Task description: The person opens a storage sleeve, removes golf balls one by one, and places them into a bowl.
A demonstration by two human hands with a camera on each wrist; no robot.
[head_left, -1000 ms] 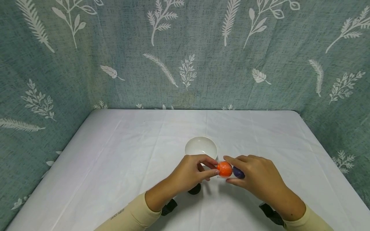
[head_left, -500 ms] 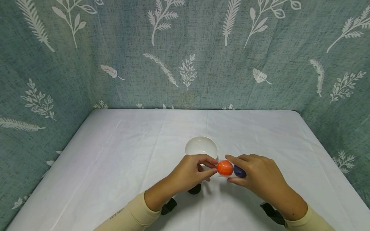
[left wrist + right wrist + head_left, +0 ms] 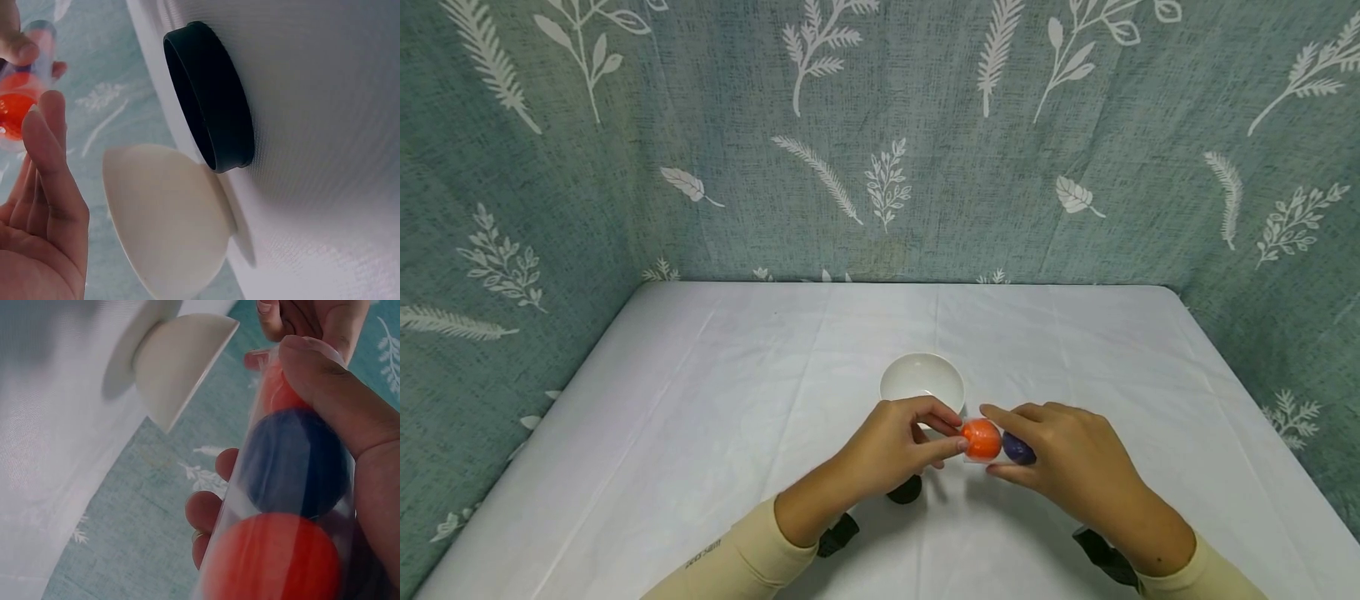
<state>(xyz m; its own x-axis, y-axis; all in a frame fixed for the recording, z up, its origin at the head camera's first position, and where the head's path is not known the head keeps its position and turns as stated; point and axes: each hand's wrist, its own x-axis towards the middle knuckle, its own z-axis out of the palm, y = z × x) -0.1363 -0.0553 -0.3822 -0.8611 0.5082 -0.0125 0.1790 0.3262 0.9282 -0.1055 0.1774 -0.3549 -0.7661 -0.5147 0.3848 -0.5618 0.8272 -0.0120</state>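
A clear tube (image 3: 294,487) of balls is gripped by the right hand (image 3: 1067,462); its orange ball (image 3: 982,439) is pinched by the left hand (image 3: 891,450) near a bowl (image 3: 921,382).

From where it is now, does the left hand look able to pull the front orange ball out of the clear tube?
Probably yes. The left hand already has fingertips on the orange ball at the open mouth of the clear tube, which the right hand grips; the black cap lies on the table.

A staged recording booth here, not a lived-in room: a teal backdrop cloth (image 3: 880,142) printed with white leaves wraps three sides of the worktop (image 3: 700,400), which is covered in a plain white sheet. A lone white bowl (image 3: 921,382) sits on it.
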